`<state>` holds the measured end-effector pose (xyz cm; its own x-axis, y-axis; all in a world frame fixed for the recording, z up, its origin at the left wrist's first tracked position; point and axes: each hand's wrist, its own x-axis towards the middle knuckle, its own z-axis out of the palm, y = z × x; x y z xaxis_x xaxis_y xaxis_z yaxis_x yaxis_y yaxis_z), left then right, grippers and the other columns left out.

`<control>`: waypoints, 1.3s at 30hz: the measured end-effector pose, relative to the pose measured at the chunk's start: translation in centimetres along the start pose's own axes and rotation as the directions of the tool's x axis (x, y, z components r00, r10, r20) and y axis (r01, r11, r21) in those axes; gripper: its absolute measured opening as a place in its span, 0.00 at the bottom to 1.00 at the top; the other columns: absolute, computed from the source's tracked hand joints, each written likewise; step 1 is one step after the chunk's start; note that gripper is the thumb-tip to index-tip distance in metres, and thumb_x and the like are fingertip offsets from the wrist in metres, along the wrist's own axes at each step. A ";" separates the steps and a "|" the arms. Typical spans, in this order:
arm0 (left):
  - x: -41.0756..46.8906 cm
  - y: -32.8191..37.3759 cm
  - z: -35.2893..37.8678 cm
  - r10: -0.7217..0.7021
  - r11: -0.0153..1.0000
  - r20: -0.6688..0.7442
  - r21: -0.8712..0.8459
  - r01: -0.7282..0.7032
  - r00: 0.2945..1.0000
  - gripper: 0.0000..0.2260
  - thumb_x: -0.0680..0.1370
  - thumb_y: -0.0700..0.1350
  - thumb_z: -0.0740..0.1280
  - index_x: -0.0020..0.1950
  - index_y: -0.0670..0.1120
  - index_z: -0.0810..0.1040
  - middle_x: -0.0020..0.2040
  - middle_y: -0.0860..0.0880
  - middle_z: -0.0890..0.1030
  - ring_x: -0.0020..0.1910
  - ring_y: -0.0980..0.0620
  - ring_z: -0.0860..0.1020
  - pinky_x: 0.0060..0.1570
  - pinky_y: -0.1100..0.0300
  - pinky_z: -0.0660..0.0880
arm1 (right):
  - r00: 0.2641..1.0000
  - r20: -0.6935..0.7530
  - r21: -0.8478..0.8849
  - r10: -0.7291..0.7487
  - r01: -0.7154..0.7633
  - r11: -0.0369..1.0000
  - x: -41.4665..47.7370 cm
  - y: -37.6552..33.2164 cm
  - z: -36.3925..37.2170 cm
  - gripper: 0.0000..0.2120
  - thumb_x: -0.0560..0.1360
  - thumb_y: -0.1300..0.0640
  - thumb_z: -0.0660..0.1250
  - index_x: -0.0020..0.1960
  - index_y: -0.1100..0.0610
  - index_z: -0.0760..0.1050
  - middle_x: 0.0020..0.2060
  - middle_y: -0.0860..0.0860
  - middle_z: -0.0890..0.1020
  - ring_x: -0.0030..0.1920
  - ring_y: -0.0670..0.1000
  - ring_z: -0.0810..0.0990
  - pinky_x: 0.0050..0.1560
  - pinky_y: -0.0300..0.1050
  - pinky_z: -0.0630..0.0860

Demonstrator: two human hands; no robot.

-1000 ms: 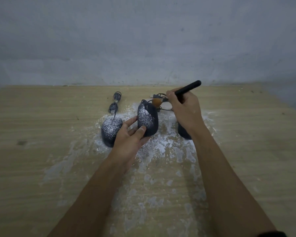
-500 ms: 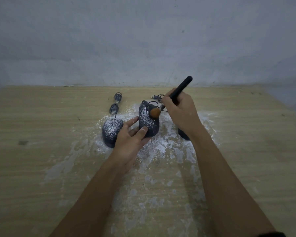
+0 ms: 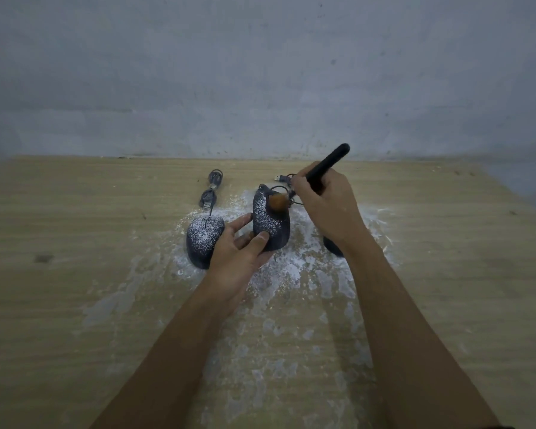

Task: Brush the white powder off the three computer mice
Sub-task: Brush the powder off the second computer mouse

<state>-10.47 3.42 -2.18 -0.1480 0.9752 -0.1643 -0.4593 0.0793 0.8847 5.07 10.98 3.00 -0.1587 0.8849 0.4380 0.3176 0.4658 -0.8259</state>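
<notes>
three mice on the worktop (image 3: 75, 212). my left hand (image 3: 239, 258) grips the middle mouse (image 3: 271, 222) by its near end. my right hand (image 3: 325, 205) is clamped round one brush (image 3: 328, 164), its tip touching that mouse. the left mouse (image 3: 204, 239) lies dusted with powder (image 3: 291, 267). the right mouse (image 3: 333, 247) is mostly hidden behind my wrist.

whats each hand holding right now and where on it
The left hand grips the middle mouse by its near end, thumb on top. The right hand holds the brush by its black handle, close to the bristles.
</notes>
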 end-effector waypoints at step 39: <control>-0.6 0.5 0.1 -0.025 0.998 0.001 -0.058 0.025 1.000 0.20 0.79 0.34 0.67 0.69 0.44 0.69 0.61 0.37 0.81 0.56 0.44 0.84 0.47 0.58 0.83 | 0.981 0.183 -0.009 0.071 -0.070 0.997 -1.5 -0.5 -2.2 0.06 0.80 0.55 0.71 0.45 0.51 0.84 0.23 0.42 0.73 0.24 0.45 0.66 0.26 0.38 0.64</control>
<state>-10.49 2.93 -1.63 -0.1359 0.9731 -0.1862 -0.5126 0.0918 0.8537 7.19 9.43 3.55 -0.3043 0.9021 0.3061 0.3368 0.4025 -0.8512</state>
